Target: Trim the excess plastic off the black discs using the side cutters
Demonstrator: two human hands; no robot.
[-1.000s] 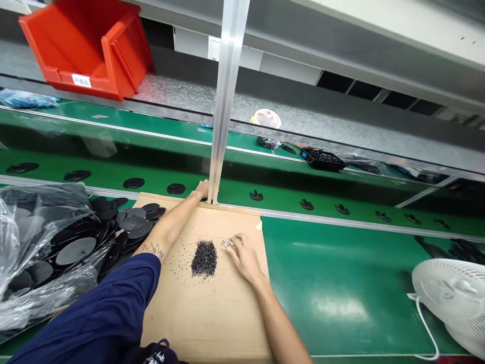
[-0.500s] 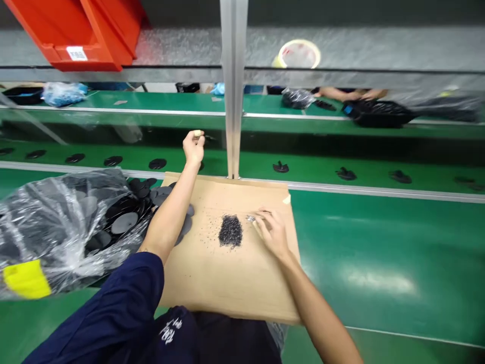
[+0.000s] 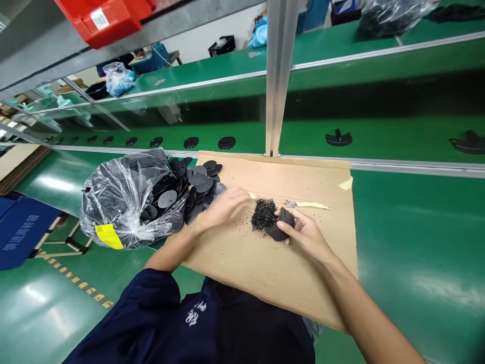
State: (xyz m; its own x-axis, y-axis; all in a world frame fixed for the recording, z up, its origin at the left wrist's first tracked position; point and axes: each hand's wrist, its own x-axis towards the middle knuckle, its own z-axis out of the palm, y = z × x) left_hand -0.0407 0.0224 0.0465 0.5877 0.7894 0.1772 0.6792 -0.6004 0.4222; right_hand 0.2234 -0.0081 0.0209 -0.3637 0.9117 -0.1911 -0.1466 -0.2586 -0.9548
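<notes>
My right hand (image 3: 307, 235) grips a black curved plastic part (image 3: 278, 231) over the cardboard. Beside that part lies a heap of tiny black pieces (image 3: 262, 212), some scattered around it. My left hand (image 3: 233, 202) is smeared by motion just left of the heap, so its fingers are unclear; a yellow covering shows at one fingertip. Above my right hand, a thin tool with a pale yellow handle (image 3: 312, 205) rests on the cardboard sheet (image 3: 242, 270). Flat black discs (image 3: 202, 184) spill onto the cardboard's left side from a clear plastic bag (image 3: 117, 202).
Behind the cardboard runs a green belt with a row of black discs (image 3: 191, 142) on the left and a black finned part (image 3: 339, 138) on the right. A metal post (image 3: 278, 81) rises at the cardboard's far edge. A red bin (image 3: 102, 23) sits on the shelf above.
My left hand has come back from the belt to near the heap. My right hand has left the yellow-handled tool and now holds the black curved part. The view has turned left and tilted.
</notes>
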